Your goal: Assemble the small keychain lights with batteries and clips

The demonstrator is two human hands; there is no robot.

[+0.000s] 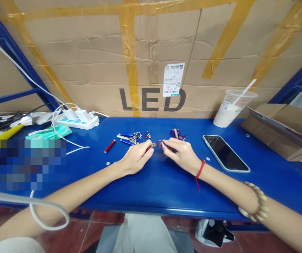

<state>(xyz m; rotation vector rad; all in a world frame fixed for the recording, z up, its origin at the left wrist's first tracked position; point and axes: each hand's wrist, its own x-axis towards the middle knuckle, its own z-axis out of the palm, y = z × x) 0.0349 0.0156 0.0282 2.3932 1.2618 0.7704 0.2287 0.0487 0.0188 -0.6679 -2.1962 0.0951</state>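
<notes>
My left hand [137, 156] is closed on a small red cylinder [149, 148] with a silver end, over the middle of the blue table. Close on its right, my right hand [181, 153] pinches a red carabiner clip [159, 143] near that silver end. Whether the clip and cylinder are linked cannot be made out. Blue and silver cylinders [127, 138] with clips lie behind my left hand, beside a loose red clip [147, 134]. A separate red cylinder [110, 146] rests to the left. Purple and silver cylinders [176, 134] lie behind my right hand.
A phone [226, 153], a plastic cup with a straw [230, 109] and an open cardboard box [282, 130] are at the right. At the left are a power strip [81, 121], a green packet [49, 132] and white cables. A large cardboard panel [95, 70] stands behind.
</notes>
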